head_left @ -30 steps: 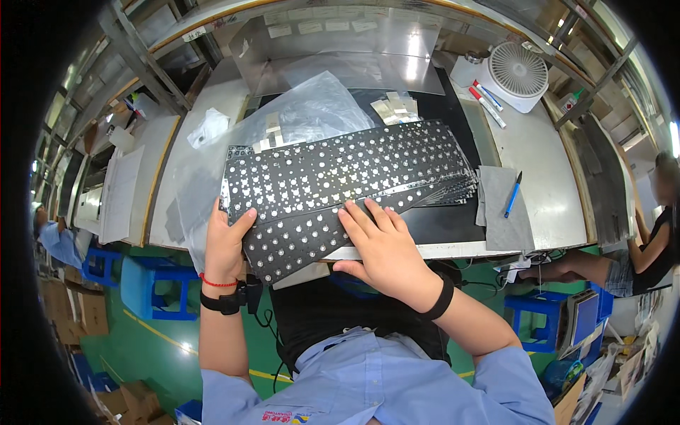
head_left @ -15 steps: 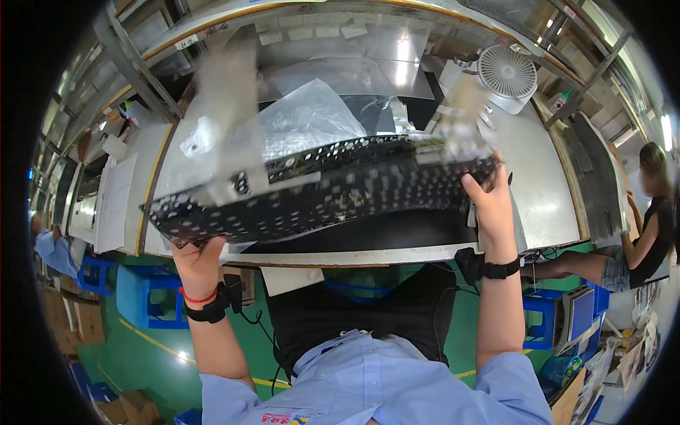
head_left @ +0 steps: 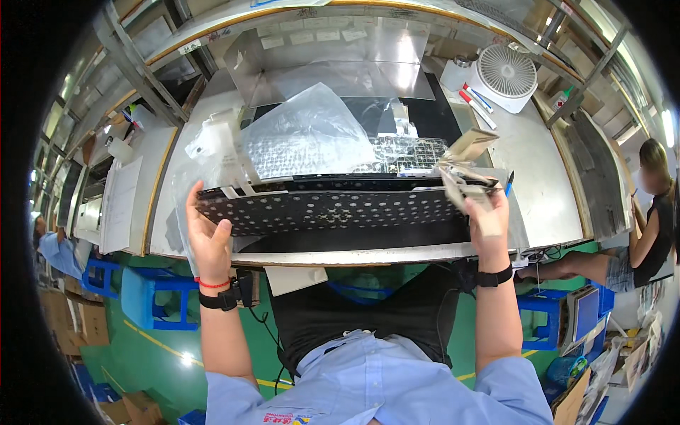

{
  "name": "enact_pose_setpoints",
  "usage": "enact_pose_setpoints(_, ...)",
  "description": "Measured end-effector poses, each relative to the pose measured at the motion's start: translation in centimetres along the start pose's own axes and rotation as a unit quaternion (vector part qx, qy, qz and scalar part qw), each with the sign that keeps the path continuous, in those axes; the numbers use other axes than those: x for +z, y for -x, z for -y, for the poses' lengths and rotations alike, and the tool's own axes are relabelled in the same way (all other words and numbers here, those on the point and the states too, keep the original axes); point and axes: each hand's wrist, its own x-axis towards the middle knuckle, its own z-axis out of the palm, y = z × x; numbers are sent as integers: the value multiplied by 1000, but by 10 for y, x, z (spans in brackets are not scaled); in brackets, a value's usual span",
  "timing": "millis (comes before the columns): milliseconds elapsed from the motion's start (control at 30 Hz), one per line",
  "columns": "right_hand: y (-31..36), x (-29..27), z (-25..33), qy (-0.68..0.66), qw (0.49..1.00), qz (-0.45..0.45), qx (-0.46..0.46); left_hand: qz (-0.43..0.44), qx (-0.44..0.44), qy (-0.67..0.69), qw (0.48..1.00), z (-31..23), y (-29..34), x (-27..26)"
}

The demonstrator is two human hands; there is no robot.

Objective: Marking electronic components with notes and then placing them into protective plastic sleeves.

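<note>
A stack of perforated black keyboard plates point(head_left: 333, 210) is held lengthwise between the two hands, over the front part of a black mat point(head_left: 354, 239) on the workbench point(head_left: 556, 191). The left end is grasped by the left hand point(head_left: 210, 237), with the thumb placed on the near side; the right end is grasped by the right hand point(head_left: 490, 223), whose thumb area is partly covered by a pale strip. The near face is steeply tilted and is dotted across its full length with pale round spots on black; a denser, yellowish cluster is located near the middle. Behind the upper long edge, further dark edges are seen, separated by a narrow gap. Flat pale strips point(head_left: 473, 146) project from the right end, and similar ones, blurred, rise at the left end. Whether the lower edge is in contact with the mat cannot be told. Beyond the stack, a grid-patterned sheet point(head_left: 414, 152) is partly covered by a clear plastic bag point(head_left: 312, 120). Small pale labels point(head_left: 354, 33) are arranged in rows at the rear panel point(head_left: 333, 71); their text is too small to be read. Red characters and a blue-and-yellow emblem are printed on the light blue shirt point(head_left: 354, 379).
</note>
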Motion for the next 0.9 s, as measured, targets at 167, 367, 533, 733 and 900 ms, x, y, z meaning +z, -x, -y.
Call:
enact_pose_setpoints(167,3,2,2,35,997,21,-69,-61,-37,81,994,5,2,1)
enact_pose_setpoints(367,11,2,-1,51,996,13,-78,-129,-20,36,991,-5,-3,16)
enact_pose_setpoints(533,26,-7,-3,160,983,55,-74,-169,-38,35,984,1,-2,20)
enact_pose_setpoints(733,38,-9,8,209,973,93,-22,-65,-51,-80,993,17,6,-12)
enact_pose_setpoints(900,49,-12,25,122,992,9,38,-37,-144,-153,977,-17,-15,-11)
